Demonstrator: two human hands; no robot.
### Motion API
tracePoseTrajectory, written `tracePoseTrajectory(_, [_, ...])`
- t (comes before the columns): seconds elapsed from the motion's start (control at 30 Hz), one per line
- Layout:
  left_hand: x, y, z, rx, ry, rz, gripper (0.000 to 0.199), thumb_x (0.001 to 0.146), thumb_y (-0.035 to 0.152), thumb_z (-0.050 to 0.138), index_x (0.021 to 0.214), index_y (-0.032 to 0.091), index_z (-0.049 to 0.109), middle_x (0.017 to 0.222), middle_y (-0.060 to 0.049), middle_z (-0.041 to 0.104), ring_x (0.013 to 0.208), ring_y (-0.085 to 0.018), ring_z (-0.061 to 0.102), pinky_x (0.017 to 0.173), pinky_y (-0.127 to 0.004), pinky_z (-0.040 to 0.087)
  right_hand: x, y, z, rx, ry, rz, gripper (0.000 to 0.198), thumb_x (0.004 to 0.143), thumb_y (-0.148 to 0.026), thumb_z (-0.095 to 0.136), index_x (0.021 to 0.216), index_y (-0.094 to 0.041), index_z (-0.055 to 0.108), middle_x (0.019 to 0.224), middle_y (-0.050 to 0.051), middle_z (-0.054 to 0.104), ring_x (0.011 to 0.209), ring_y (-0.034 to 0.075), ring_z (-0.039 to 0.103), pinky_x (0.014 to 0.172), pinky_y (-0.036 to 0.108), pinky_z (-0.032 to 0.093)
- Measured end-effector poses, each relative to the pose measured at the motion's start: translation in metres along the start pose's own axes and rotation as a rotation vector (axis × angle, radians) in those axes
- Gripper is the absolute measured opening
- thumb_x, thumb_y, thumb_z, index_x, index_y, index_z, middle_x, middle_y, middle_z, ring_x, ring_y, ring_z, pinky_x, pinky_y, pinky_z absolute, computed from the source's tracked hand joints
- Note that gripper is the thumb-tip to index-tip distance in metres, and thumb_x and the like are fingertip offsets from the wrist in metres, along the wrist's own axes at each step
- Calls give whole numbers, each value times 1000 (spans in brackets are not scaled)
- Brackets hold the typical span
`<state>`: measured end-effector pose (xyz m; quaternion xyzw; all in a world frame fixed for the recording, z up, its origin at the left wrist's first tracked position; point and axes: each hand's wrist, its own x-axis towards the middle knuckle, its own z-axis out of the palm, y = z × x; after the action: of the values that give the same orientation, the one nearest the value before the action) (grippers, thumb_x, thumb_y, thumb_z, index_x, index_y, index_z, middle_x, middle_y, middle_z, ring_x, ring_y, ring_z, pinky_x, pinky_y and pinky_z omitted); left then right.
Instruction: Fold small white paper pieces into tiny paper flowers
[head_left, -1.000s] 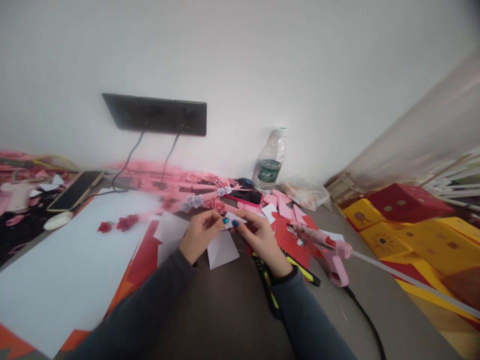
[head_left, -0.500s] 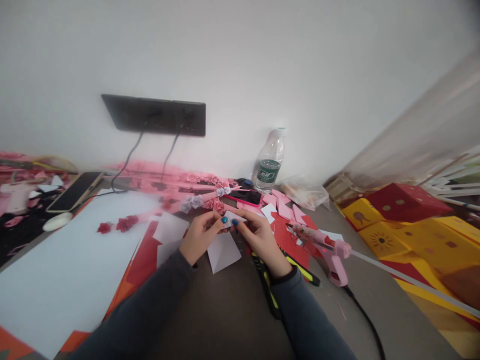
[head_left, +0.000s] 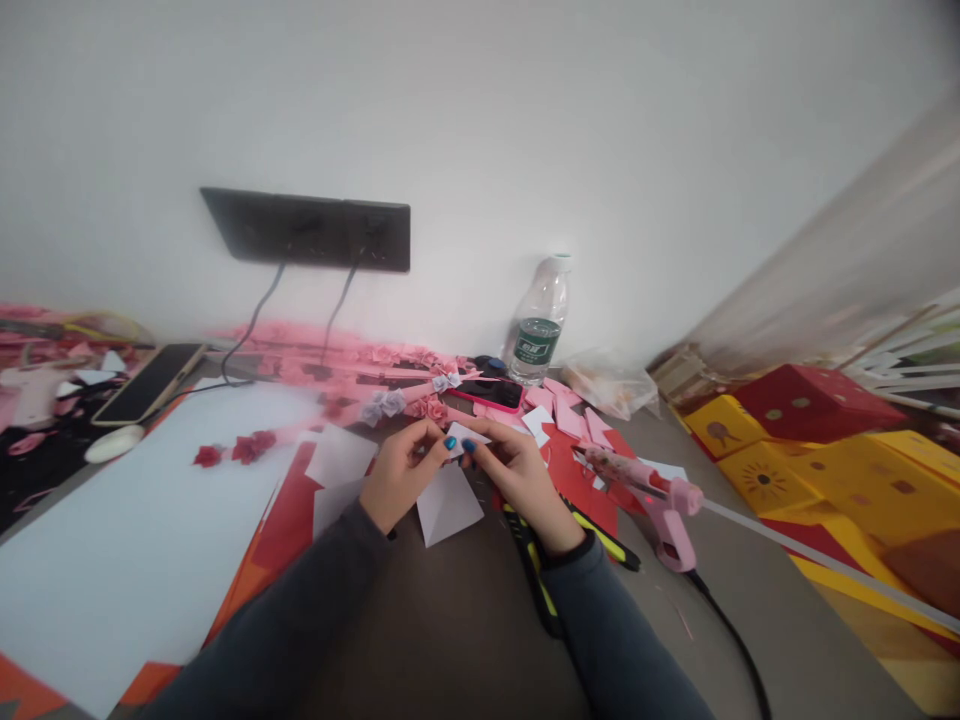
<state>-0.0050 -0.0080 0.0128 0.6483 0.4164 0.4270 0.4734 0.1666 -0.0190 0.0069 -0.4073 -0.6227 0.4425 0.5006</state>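
Note:
A small folded piece of white paper [head_left: 463,434] is pinched between my two hands, close together over the middle of the table. My left hand [head_left: 405,468] grips its left side with thumb and fingers closed. On its right side, my right hand [head_left: 521,480] holds it the same way; the fingertips partly hide the paper. Just below the hands a white paper square [head_left: 448,508] lies flat on the table. Beyond them are white paper flowers [head_left: 384,405] and pink paper roses [head_left: 429,409]. Under my right forearm lie black-and-yellow scissors or cutters [head_left: 534,570], partly covered.
At right a pink glue gun [head_left: 664,515] with a glue stick and cord rests on the table near red paper [head_left: 570,470]. A water bottle [head_left: 538,325] stands by the wall. Large white sheets [head_left: 150,530] lie left; yellow boxes [head_left: 832,480] stand far right.
Both hands stay nearly in place, with only slight finger shifts on the folded paper. Everything else on the table stays where it was.

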Motion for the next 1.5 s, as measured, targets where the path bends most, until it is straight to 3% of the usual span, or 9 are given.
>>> tracePoseTrajectory(0.3, [-1,-7,-2,112,-14,32,21,90,33,50,76,18,55,69,0,58,63,-12,55,59,-22,43,-1,-3,-1,-34,1,38,35,89,-44,62,110,-19,74,67,3,67,60,16,61,54,27,46])
tracePoseTrajectory(0.5, [-2,-6,-2,189,-57,78,24,91,31,49,72,18,52,66,1,56,61,-12,52,58,-22,40,-1,-5,0,-21,-9,46,35,88,-46,62,105,-18,72,68,2,66,59,15,60,54,26,46])
tracePoseTrajectory(0.77, [-4,-2,1,110,-84,40,26,93,34,46,72,19,47,64,3,48,56,-10,43,53,-21,34,0,-3,1,-24,9,33,35,91,-51,58,75,-19,57,59,-2,57,53,12,51,52,24,40])
tracePoseTrajectory(1.03, [-4,2,1,195,-61,64,25,93,29,42,71,19,48,60,4,46,54,-11,43,54,-23,32,-1,-2,1,-42,28,24,36,91,-52,57,75,-20,55,61,-2,52,53,12,47,50,23,37])
tracePoseTrajectory(1.23, [-3,-4,0,190,-106,61,26,92,34,49,74,17,55,66,0,56,64,-14,54,59,-23,39,0,-7,2,-36,-7,18,37,90,-51,58,72,-19,54,61,-2,51,52,11,48,48,23,35])
tracePoseTrajectory(1.5, [-4,-2,2,143,-107,43,33,94,40,46,70,18,52,62,1,52,60,-13,49,57,-24,37,-2,-5,0,-34,-14,2,41,93,-55,52,71,-20,53,57,-3,52,51,12,47,51,24,39])
